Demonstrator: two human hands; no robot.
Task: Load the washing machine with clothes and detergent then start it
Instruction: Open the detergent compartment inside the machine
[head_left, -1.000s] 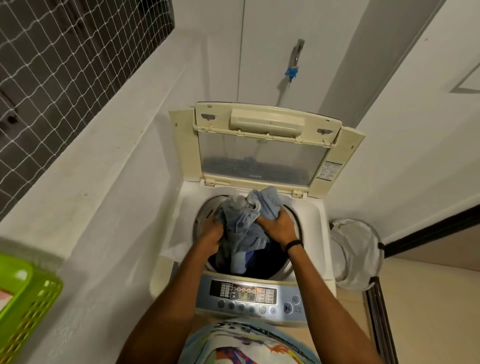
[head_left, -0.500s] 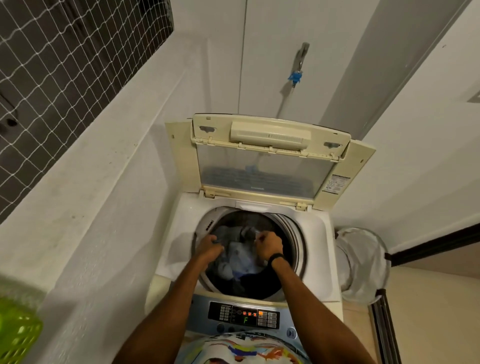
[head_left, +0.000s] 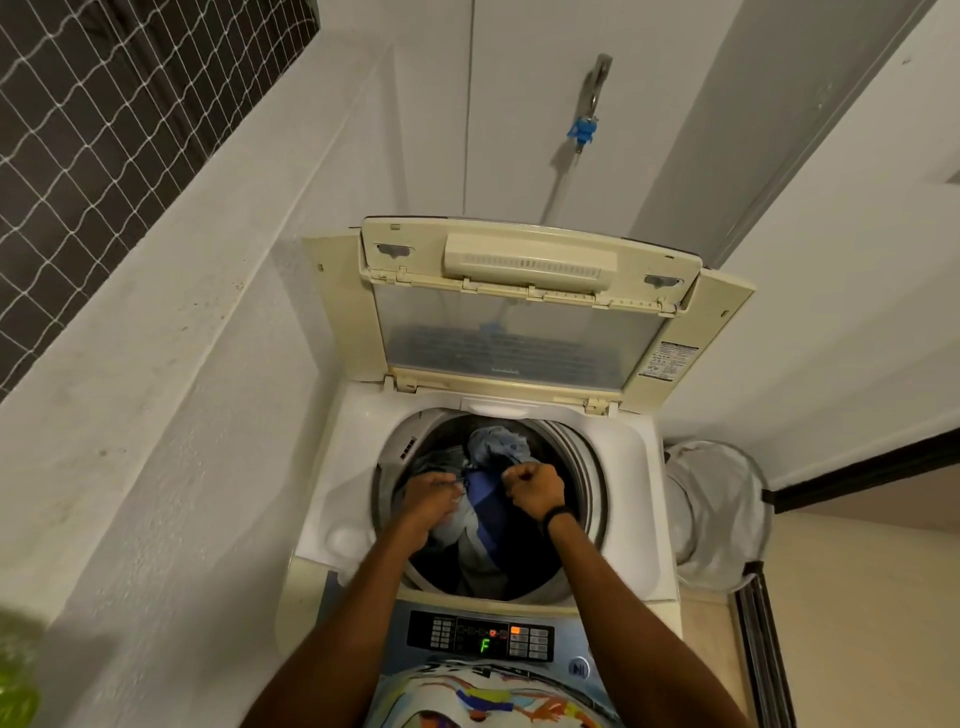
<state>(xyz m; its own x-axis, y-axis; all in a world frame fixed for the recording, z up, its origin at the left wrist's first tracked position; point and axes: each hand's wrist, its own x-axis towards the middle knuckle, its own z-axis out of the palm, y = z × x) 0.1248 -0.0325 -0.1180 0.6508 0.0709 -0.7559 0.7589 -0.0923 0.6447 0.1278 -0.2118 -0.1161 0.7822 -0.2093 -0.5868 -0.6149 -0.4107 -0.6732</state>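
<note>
While clothes lay inside washing machine drum, right hand fingers clenched on them; left hand blurred, grip could not be told. Best move was pushing load down evenly, below rim.

The floor – pale beige – carries the washing machine, its lid raised on the far side, and a white hamper just beside it on the right.
</note>
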